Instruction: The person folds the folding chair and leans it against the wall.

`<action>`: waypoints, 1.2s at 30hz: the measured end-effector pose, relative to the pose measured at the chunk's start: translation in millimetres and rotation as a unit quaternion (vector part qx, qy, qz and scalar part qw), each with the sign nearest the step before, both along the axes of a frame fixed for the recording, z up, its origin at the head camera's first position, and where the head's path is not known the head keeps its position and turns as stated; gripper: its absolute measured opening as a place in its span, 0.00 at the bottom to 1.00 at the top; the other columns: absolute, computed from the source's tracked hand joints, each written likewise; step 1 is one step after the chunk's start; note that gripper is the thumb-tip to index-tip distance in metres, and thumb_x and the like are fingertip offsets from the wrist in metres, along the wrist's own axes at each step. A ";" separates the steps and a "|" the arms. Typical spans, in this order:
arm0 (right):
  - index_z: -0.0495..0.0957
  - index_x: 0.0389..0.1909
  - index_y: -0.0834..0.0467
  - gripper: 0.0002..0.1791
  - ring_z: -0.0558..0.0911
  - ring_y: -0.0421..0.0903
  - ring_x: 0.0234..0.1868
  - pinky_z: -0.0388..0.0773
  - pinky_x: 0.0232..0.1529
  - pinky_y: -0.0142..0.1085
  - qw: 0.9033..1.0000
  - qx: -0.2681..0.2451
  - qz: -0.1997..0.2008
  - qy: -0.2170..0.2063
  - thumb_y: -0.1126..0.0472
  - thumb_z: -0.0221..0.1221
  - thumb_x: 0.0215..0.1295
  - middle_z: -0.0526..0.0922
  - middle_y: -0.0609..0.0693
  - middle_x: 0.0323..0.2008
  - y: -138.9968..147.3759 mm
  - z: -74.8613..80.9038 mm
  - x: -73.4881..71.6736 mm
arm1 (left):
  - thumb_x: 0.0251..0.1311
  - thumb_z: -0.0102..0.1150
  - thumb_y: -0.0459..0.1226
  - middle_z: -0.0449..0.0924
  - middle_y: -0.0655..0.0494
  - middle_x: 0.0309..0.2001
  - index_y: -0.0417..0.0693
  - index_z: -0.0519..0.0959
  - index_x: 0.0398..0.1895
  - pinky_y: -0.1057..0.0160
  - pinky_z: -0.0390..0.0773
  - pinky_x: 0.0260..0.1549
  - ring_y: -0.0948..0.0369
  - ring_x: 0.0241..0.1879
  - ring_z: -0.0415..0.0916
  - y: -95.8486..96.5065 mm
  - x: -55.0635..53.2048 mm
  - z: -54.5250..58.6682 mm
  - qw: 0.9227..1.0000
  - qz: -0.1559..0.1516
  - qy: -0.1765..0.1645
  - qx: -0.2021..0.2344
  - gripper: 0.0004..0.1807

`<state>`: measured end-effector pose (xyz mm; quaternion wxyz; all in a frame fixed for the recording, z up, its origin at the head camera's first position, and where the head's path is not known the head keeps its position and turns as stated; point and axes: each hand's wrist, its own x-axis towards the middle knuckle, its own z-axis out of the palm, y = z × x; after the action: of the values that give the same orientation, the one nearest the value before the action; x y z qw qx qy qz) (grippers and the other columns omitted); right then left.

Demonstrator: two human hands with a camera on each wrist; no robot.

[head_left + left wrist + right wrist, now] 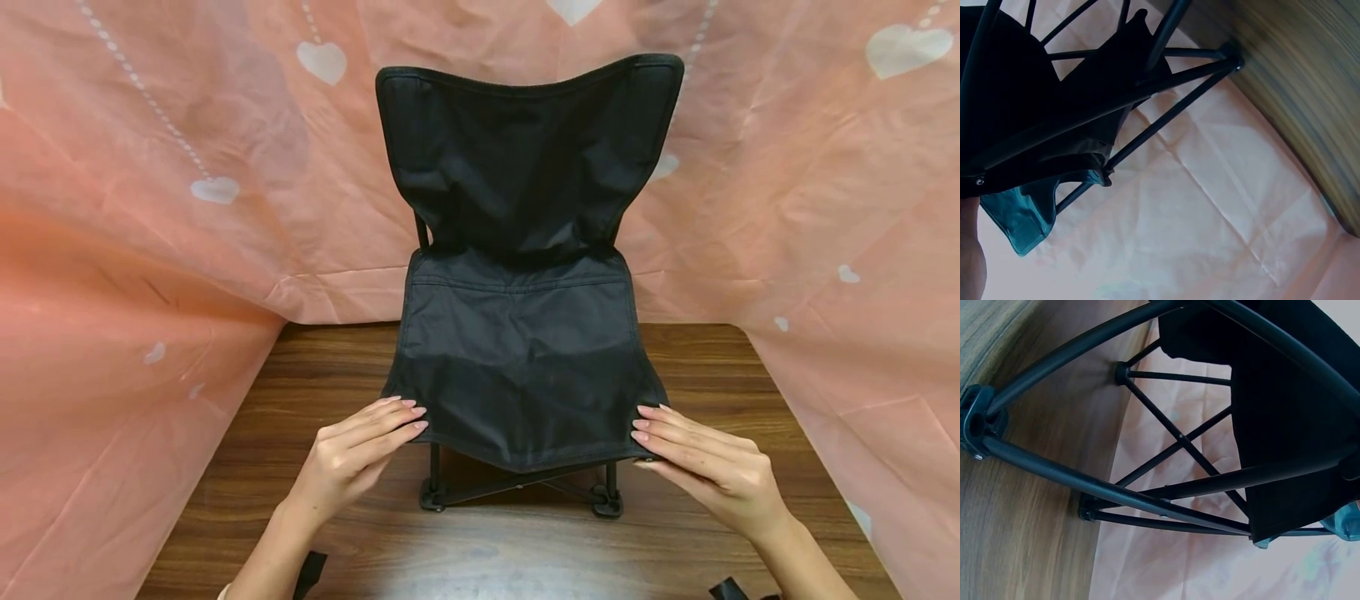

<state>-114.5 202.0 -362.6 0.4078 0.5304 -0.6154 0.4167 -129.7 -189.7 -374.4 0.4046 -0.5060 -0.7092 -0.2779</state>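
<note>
A black folding camp chair [517, 358] stands unfolded, its fabric seat and high backrest facing me in the head view. My left hand [356, 454] grips the seat's front left corner, fingers on top and the thumb hidden. At the front right corner, my right hand [712, 467] holds the fabric with fingers above and thumb below. The left wrist view shows the chair's dark tubes [1172, 119] from beneath, with a sliver of the left hand at the edge. Crossed legs [1179, 440] and a plastic foot [982, 422] appear in the right wrist view.
The chair's feet [606, 502] rest on a brown wood-grain surface [322, 367]. Pink cloth [150, 250] with white hearts hangs behind the chair and along both sides. Dark straps [309, 573] show near both wrists.
</note>
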 end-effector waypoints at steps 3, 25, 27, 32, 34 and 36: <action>0.82 0.34 0.78 0.12 0.82 0.52 0.56 0.76 0.62 0.34 1.000 -0.002 0.001 -0.001 0.68 0.64 0.60 0.85 0.68 0.42 -0.2 0.6 -0.1 | 0.68 0.52 0.29 0.87 0.43 0.42 0.35 0.85 0.41 0.60 0.78 0.59 0.51 0.45 0.84 2.4 0.7 1.7 1.000 0.001 0.001 0.001 0.11; 0.83 0.32 0.77 0.13 0.84 0.51 0.54 0.78 0.60 0.33 0.999 -0.025 -0.023 0.013 0.66 0.65 0.59 0.86 0.67 0.40 -10.9 22.2 -1.4 | 0.67 0.54 0.29 0.87 0.45 0.40 0.36 0.86 0.41 0.59 0.79 0.57 0.52 0.42 0.85 30.7 7.0 32.1 1.000 0.012 0.023 0.010 0.10; 0.83 0.32 0.76 0.13 0.84 0.51 0.54 0.77 0.60 0.33 0.999 -0.025 -0.026 0.014 0.66 0.65 0.59 0.86 0.67 0.40 -12.0 24.5 -1.2 | 0.67 0.54 0.29 0.87 0.45 0.40 0.37 0.86 0.41 0.59 0.79 0.57 0.52 0.42 0.85 33.5 7.3 34.7 1.000 0.013 0.023 0.011 0.10; 0.83 0.31 0.76 0.13 0.84 0.51 0.53 0.77 0.61 0.34 0.999 -0.031 -0.027 0.020 0.66 0.65 0.59 0.86 0.67 0.39 -15.7 29.0 -2.3 | 0.67 0.54 0.29 0.87 0.46 0.40 0.37 0.86 0.41 0.59 0.79 0.57 0.52 0.42 0.85 39.4 7.6 41.5 1.000 0.016 0.024 0.013 0.10; 0.83 0.31 0.76 0.13 0.84 0.51 0.53 0.78 0.60 0.34 0.999 -0.034 -0.030 0.024 0.66 0.65 0.59 0.86 0.66 0.39 -17.7 30.8 -2.9 | 0.67 0.54 0.29 0.87 0.46 0.40 0.37 0.86 0.41 0.59 0.80 0.56 0.53 0.42 0.85 41.6 7.6 44.1 0.999 0.019 0.024 0.013 0.10; 0.84 0.30 0.76 0.13 0.85 0.51 0.52 0.78 0.60 0.34 0.998 -0.037 -0.031 0.027 0.66 0.66 0.59 0.86 0.67 0.38 -19.6 32.9 -3.3 | 0.67 0.53 0.29 0.87 0.46 0.40 0.37 0.86 0.41 0.59 0.80 0.56 0.53 0.42 0.85 43.9 7.4 46.3 0.999 0.019 0.027 0.013 0.10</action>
<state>-117.8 182.4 -329.7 0.4562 0.5068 -0.6048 0.4115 -122.2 -145.8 -328.1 0.4353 -0.4944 -0.7040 -0.2653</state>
